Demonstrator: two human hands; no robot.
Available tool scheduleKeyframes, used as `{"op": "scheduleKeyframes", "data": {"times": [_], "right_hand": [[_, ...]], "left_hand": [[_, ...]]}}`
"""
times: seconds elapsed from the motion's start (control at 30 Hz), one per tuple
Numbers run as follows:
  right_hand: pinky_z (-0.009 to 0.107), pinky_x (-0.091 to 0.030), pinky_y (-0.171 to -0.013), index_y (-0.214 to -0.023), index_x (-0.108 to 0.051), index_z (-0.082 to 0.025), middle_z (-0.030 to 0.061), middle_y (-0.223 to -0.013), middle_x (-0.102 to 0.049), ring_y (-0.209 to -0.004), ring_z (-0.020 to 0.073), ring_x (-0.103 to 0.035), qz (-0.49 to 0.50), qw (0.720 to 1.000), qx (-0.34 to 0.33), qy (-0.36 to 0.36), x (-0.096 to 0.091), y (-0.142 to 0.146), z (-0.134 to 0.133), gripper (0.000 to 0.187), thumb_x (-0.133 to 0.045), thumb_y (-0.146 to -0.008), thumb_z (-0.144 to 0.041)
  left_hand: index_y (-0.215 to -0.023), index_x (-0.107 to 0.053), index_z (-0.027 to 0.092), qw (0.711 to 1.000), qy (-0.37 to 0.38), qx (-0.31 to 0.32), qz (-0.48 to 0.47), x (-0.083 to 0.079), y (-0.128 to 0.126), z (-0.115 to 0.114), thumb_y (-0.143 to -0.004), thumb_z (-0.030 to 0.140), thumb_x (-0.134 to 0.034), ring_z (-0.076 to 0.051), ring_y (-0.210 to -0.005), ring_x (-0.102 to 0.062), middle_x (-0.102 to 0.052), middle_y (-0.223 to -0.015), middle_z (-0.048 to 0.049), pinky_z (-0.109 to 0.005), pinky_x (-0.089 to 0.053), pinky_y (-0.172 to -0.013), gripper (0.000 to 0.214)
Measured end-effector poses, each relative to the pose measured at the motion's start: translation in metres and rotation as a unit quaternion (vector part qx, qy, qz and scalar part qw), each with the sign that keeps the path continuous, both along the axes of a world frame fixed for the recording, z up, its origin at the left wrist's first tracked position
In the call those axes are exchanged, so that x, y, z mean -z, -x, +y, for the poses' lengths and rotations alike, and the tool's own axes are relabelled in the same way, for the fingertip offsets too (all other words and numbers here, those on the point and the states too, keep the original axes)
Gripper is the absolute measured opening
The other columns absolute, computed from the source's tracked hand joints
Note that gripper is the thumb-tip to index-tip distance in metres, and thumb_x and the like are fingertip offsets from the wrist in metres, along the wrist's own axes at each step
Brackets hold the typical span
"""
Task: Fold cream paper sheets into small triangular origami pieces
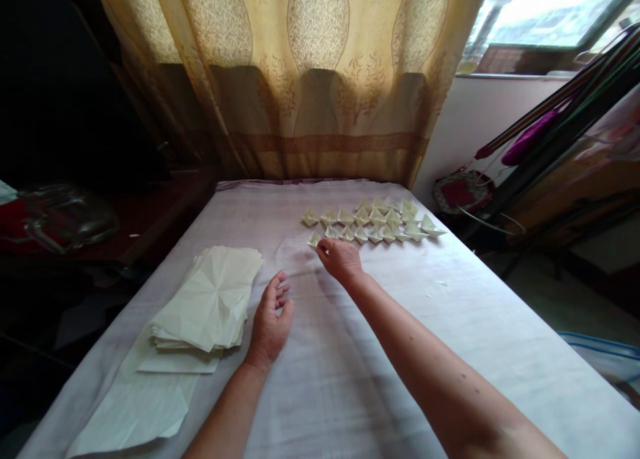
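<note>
My right hand (340,259) reaches to the near left end of the rows of folded paper boats (377,218). Its thumb and fingers pinch a small pale paper boat (313,240) that stands at the end of the front row. My left hand (273,319) rests over the cloth with its fingers loosely apart and nothing in them. Just left of it lies a stack of creased cream paper sheets (215,292), the top one marked with fold lines. A longer sheet of paper (135,406) sticks out beneath the stack.
A pale sheet (320,392) covers the table. Small white paper scraps (442,284) lie right of my right hand. A patterned curtain (320,112) hangs behind the far edge. Dark furniture with a clear glass jug (65,219) stands at left; a round bag (464,194) is at right.
</note>
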State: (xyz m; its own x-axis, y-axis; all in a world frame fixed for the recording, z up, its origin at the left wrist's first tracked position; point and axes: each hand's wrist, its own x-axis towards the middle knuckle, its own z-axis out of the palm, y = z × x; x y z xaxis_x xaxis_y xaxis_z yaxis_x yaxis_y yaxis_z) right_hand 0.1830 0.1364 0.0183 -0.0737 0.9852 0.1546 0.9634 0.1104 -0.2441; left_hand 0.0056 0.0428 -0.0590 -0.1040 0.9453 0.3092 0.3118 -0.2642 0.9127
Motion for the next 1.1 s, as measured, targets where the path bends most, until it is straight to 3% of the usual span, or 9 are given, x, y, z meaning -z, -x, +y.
{"op": "scheduleKeyframes", "data": {"times": [0.23, 0.63, 0.9, 1.1], "right_hand": [[0.030, -0.045, -0.079, -0.104, -0.072, -0.023, 0.0115, -0.104, -0.073, -0.096, 0.0241, -0.067, -0.059, 0.997, 0.027, 0.028, -0.003, 0.001, 0.037, 0.030, -0.044, -0.097, -0.033], [0.031, -0.045, -0.083, -0.117, -0.068, -0.025, 0.0094, -0.115, -0.071, -0.103, 0.0238, -0.066, -0.068, 0.997, 0.021, 0.034, 0.004, -0.003, 0.056, 0.031, -0.047, -0.095, -0.032], [0.029, -0.044, -0.084, -0.119, -0.066, -0.025, 0.0066, -0.113, -0.070, -0.101, 0.0219, -0.065, -0.018, 1.000, -0.017, 0.010, 0.009, -0.003, 0.016, 0.031, -0.048, -0.094, -0.029], [0.024, -0.043, -0.077, -0.102, -0.072, -0.024, 0.0046, -0.101, -0.072, -0.089, 0.0173, -0.066, 0.034, 0.998, -0.055, 0.020, 0.025, -0.005, -0.034, 0.025, -0.050, -0.093, -0.030]], "left_hand": [[-0.132, -0.049, 0.024, 1.000, 0.016, -0.003, 0.005, -0.005, -0.002, -0.003, -0.083, 0.009, -0.050, -0.017, -0.110, -0.065, -0.060, -0.132, -0.0096, -0.026, -0.057, -0.078, 0.052], [-0.131, -0.051, 0.024, 0.999, 0.014, 0.001, 0.028, -0.009, -0.003, -0.005, -0.082, 0.007, -0.049, -0.017, -0.109, -0.065, -0.061, -0.129, -0.0089, -0.025, -0.058, -0.076, 0.053], [-0.130, -0.052, 0.022, 0.999, -0.006, -0.003, 0.036, -0.007, -0.002, -0.003, -0.082, 0.009, -0.049, -0.017, -0.107, -0.066, -0.060, -0.129, -0.0097, -0.025, -0.058, -0.078, 0.049], [-0.127, -0.054, 0.021, 0.999, -0.022, 0.005, 0.035, -0.007, -0.001, -0.002, -0.082, 0.010, -0.048, -0.017, -0.107, -0.066, -0.060, -0.129, -0.0104, -0.026, -0.057, -0.080, 0.046]]}}
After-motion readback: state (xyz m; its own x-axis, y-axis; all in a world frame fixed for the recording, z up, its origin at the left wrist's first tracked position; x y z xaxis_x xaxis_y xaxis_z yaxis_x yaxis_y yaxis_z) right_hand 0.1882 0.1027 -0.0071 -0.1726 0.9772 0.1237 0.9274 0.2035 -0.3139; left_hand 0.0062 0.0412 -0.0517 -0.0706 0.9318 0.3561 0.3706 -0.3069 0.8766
